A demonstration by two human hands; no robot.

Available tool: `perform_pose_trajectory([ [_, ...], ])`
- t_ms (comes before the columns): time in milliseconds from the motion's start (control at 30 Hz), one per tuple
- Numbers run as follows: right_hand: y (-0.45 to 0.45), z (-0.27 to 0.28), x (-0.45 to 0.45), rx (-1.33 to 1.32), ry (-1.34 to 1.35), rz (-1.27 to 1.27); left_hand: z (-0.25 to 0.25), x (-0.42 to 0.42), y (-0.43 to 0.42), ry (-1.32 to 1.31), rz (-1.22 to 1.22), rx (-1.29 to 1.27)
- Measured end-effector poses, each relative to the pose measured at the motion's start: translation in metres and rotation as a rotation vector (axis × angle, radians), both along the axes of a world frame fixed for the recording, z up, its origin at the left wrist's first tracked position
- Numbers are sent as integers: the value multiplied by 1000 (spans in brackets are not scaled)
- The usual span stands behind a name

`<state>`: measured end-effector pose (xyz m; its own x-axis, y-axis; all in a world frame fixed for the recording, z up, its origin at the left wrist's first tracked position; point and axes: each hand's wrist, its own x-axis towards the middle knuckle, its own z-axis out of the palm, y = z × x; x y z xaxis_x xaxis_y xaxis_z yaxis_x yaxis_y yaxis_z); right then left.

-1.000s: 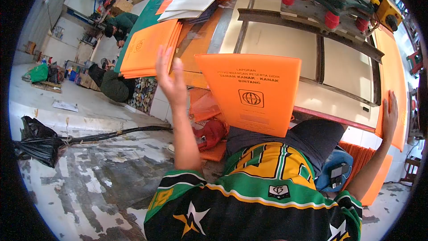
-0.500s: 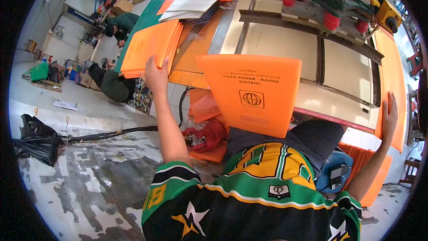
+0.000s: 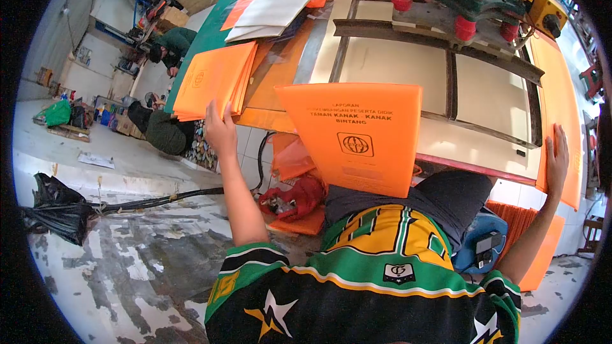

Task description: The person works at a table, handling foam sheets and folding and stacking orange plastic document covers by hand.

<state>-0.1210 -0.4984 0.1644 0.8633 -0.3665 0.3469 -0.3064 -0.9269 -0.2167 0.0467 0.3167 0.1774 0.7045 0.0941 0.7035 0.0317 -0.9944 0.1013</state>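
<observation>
My left hand (image 3: 220, 130) is at the near edge of a stack of orange folders (image 3: 213, 79) at the table's left corner. Its fingers are stretched and apart, touching the edge. In front of me an orange printed folder (image 3: 376, 118) stands tilted between my lap and the table edge, with neither hand on it. My right hand (image 3: 556, 159) lies with outstretched fingers against orange sheets (image 3: 556, 89) at the right side of the table.
A press with red knobs (image 3: 464, 28) stands over a pale framed bed (image 3: 389, 60). White sheets (image 3: 277, 3) lie at the back left. Below are a red bag (image 3: 299, 197), black cables (image 3: 172, 197) and more orange folders (image 3: 545, 255). People (image 3: 175, 44) sit at far left.
My left hand has shifted slightly down at the stack's near edge, its fingers more apart. The view has moved a little; the standing folder and my right hand stay in place.
</observation>
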Motion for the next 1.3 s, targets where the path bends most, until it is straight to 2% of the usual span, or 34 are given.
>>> perform_pose_trajectory([
  [333,-3,0,1,-9,15,8,-18,-72,8,-70,-103,7],
  [400,-2,0,2,-5,15,8,-21,-79,7,-183,-256,-212],
  [433,-1,1,2,-9,13,5,-20,-76,6,-184,-256,-215],
  [500,2,2,1,-13,13,2,-16,-63,7,-439,-210,-518],
  [533,4,2,1,-13,6,1,-13,-55,10,-438,-208,-518],
  [600,4,2,2,-12,-2,0,-2,-39,25,-519,97,-1145],
  [633,2,1,1,-15,1,3,-10,-35,61,-342,-71,-1405],
  [667,1,1,1,-17,3,4,-8,-32,68,-342,-74,-1403],
  [733,9,6,1,-14,6,-14,-4,-19,72,-197,-239,-1718],
  [800,8,5,-1,-15,18,-35,-7,-8,74,-172,-232,-1725],
  [867,1,0,1,-40,1,-7,-11,-5,81,26,-292,-1770],
  [1000,2,1,0,-21,-7,-7,-17,-11,83,78,-415,-1810],
  [1100,1,2,0,35,-18,10,-25,-23,82,30,-434,-1821],
  [1267,3,1,-1,9,-18,8,-14,-54,49,-323,-620,-1764],
  [1300,2,1,-1,5,-15,11,-11,-58,57,-314,-717,-1850],
])
